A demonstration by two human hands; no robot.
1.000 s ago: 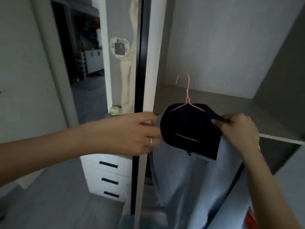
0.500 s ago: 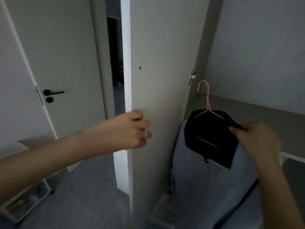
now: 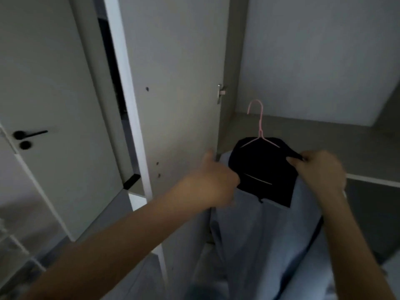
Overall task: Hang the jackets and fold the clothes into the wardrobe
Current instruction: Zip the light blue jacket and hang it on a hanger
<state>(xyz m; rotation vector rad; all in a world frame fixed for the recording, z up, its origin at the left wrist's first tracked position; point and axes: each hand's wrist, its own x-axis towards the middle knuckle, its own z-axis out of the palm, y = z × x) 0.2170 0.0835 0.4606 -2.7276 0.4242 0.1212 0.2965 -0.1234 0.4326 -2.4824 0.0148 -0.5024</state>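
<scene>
Jacket: a pale blue jacket [image 3: 259,239] with a dark navy lining [image 3: 265,169] at the collar sits on a pink wire hanger [image 3: 260,128]; it is held up in the wardrobe opening, in front of the shelf

Direction: long axis vertical; collar at the top, body falling past the bottom of the view; the hanger's hook points up, free in the air, its open end turned left

Right hand: the right hand [image 3: 320,169] pinches dark fabric at the jacket's right shoulder, fingers curled tight

Left hand: the left hand [image 3: 214,180] is blurred; fingers curled against the lining's left edge, thumb up; I cannot tell whether it grips

Edges: the open wardrobe door [image 3: 179,83] stands just left of the jacket; its hinge [image 3: 220,94] is above the left hand

Room: the wardrobe shelf [image 3: 324,139] runs behind the hanger, its front lip below the right hand; a room door [image 3: 54,105] with a black handle stands well apart, far left
</scene>
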